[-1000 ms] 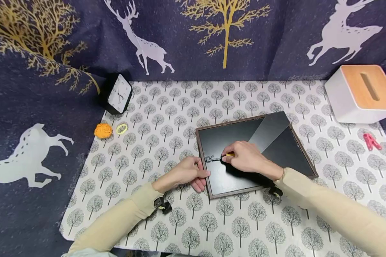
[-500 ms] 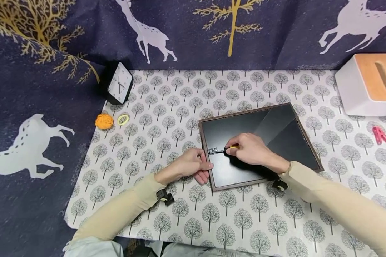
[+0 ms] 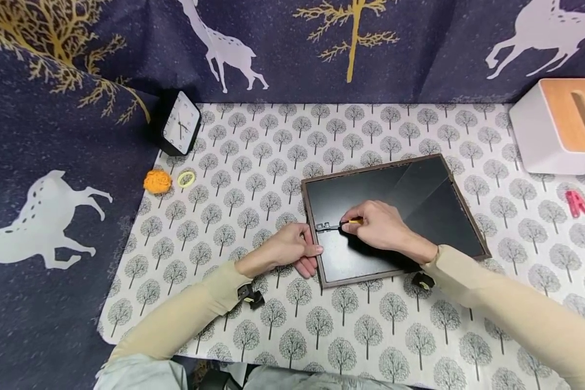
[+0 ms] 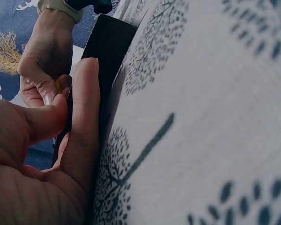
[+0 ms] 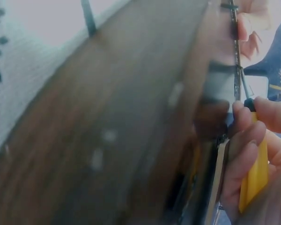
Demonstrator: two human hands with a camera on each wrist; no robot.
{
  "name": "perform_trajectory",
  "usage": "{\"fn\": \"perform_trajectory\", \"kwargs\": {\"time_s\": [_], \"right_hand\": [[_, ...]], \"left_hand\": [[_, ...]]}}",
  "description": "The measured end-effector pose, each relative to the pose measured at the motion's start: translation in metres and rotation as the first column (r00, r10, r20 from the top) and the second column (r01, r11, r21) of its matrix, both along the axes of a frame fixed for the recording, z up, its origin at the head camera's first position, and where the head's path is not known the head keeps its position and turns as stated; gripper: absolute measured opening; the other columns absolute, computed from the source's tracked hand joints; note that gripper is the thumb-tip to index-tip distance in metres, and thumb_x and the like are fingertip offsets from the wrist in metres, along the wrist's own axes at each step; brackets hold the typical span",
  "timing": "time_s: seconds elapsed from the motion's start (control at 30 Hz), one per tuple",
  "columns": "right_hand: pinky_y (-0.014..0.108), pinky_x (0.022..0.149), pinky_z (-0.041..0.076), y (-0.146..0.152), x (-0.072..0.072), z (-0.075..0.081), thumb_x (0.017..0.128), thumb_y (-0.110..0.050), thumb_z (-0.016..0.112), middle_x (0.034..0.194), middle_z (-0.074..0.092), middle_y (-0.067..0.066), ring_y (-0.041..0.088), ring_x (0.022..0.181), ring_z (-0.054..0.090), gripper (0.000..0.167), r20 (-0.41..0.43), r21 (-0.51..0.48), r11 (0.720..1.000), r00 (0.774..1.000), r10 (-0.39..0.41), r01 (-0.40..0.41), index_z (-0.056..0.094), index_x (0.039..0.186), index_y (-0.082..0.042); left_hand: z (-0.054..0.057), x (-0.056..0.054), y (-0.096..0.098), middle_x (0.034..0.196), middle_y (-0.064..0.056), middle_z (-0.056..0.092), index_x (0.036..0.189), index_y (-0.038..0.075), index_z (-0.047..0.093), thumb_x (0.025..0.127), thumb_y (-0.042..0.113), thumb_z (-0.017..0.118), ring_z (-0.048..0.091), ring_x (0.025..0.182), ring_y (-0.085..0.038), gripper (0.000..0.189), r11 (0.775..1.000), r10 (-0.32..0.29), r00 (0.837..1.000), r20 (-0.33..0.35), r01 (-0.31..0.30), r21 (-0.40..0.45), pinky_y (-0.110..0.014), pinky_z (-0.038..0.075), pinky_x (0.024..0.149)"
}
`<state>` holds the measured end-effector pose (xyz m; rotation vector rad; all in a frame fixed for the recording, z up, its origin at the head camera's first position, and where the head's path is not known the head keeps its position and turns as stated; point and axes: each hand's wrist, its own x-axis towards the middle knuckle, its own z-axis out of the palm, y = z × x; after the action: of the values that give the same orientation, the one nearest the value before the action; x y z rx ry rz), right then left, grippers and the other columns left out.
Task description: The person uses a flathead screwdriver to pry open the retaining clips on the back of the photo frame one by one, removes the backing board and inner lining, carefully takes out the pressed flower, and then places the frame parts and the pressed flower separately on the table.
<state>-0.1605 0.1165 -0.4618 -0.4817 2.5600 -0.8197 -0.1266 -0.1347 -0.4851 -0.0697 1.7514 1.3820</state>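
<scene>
A dark, framed panel with a thin brown rim lies tilted on the table, its glossy black face upward. My left hand grips its left edge, thumb on the rim and fingers along the outer side, as the left wrist view also shows. In my right hand is a screwdriver with a yellow handle and a black collar, held between thumb and fingers. Its thin shaft points left to a small metal bracket at the panel's left rim. The tip reaches the bracket, low over the black face.
At the back left stands a black desk clock, with an orange yarn ball and a yellow ring in front. A white tissue box with a wooden lid and a red letter A are at the right.
The head view has tilted, so the whole scene sits higher in the picture. Both hands, the screwdriver and the framed panel keep nearly the same places relative to each other.
</scene>
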Motion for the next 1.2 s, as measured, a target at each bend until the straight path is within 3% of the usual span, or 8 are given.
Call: {"fn": "perform_trajectory", "kwargs": {"time_s": [0.1, 0.27, 0.53, 0.83, 0.93, 1.03, 1.2], "right_hand": [[0.041, 0.085, 0.061, -0.001, -0.001, 0.001, 0.101, -0.024, 0.073, 0.13, 0.081, 0.011, 0.035, 0.121, 0.075, 0.023, 0.003, 0.006, 1.0, 1.0, -0.002, 0.002, 0.084, 0.119, -0.014], [0.029, 0.072, 0.05, -0.001, -0.002, 0.003, 0.1, -0.023, 0.074, 0.125, 0.083, 0.012, 0.026, 0.098, 0.071, 0.022, 0.003, 0.003, 1.0, 1.0, -0.002, 0.002, 0.084, 0.118, -0.014], [0.039, 0.08, 0.057, -0.002, -0.001, 0.002, 0.1, -0.023, 0.074, 0.124, 0.083, 0.01, 0.028, 0.108, 0.075, 0.022, -0.004, 0.009, 1.0, 1.0, -0.009, 0.009, 0.085, 0.117, -0.015], [0.022, 0.052, 0.035, -0.008, 0.001, 0.005, 0.1, -0.02, 0.072, 0.13, 0.081, 0.013, 0.022, 0.082, 0.066, 0.023, 0.002, -0.015, 1.0, 1.0, 0.009, -0.009, 0.084, 0.119, -0.012], [0.019, 0.053, 0.037, -0.009, 0.002, 0.006, 0.099, -0.019, 0.072, 0.128, 0.082, 0.013, 0.025, 0.091, 0.073, 0.024, -0.036, -0.002, 1.0, 0.999, 0.023, -0.023, 0.084, 0.118, -0.012], [0.022, 0.057, 0.042, -0.009, 0.003, 0.006, 0.098, -0.018, 0.071, 0.128, 0.082, 0.013, 0.029, 0.085, 0.073, 0.024, -0.061, 0.012, 1.0, 0.998, 0.017, -0.017, 0.084, 0.118, -0.012], [0.027, 0.058, 0.047, -0.006, 0.011, 0.007, 0.098, -0.019, 0.072, 0.119, 0.084, 0.011, 0.018, 0.069, 0.063, 0.023, -0.105, 0.038, 0.999, 0.994, 0.023, -0.019, 0.085, 0.116, -0.013]], "left_hand": [[0.002, 0.0, 0.0, 0.089, -0.021, 0.079, 0.107, 0.002, 0.054, 0.106, 0.01, 0.069, 0.079, 0.063, -0.023, 0.017, 1.0, 0.002, 1.0, 0.003, -0.002, -0.008, -0.041, 0.075, 0.073], [-0.001, 0.0, 0.0, 0.091, -0.023, 0.079, 0.107, 0.0, 0.054, 0.106, 0.01, 0.069, 0.079, 0.064, -0.024, 0.018, 1.0, 0.012, 1.0, 0.004, -0.012, -0.014, -0.041, 0.075, 0.074], [-0.001, -0.002, 0.003, 0.09, -0.023, 0.079, 0.106, 0.001, 0.054, 0.106, 0.009, 0.069, 0.079, 0.063, -0.023, 0.017, 1.0, 0.022, 0.999, 0.024, -0.021, -0.011, -0.042, 0.074, 0.072], [-0.002, -0.002, -0.001, 0.089, -0.023, 0.078, 0.105, 0.001, 0.054, 0.105, 0.007, 0.069, 0.079, 0.064, -0.024, 0.016, 0.999, 0.036, 0.999, 0.023, -0.036, 0.003, -0.043, 0.075, 0.072], [-0.002, -0.003, -0.001, 0.089, -0.024, 0.078, 0.106, 0.0, 0.054, 0.105, 0.007, 0.069, 0.079, 0.064, -0.025, 0.016, 0.999, 0.032, 0.999, 0.021, -0.032, 0.006, -0.044, 0.075, 0.073], [-0.004, -0.005, -0.002, 0.09, -0.024, 0.079, 0.107, -0.001, 0.054, 0.105, 0.008, 0.07, 0.08, 0.066, -0.026, 0.018, 1.0, 0.003, 1.0, 0.01, -0.003, 0.022, -0.043, 0.075, 0.074], [-0.003, -0.018, -0.011, 0.092, -0.022, 0.079, 0.111, -0.003, 0.062, 0.106, 0.015, 0.071, 0.081, 0.071, -0.026, 0.021, 0.992, -0.129, 0.991, -0.03, 0.129, 0.014, -0.041, 0.075, 0.077]]}}
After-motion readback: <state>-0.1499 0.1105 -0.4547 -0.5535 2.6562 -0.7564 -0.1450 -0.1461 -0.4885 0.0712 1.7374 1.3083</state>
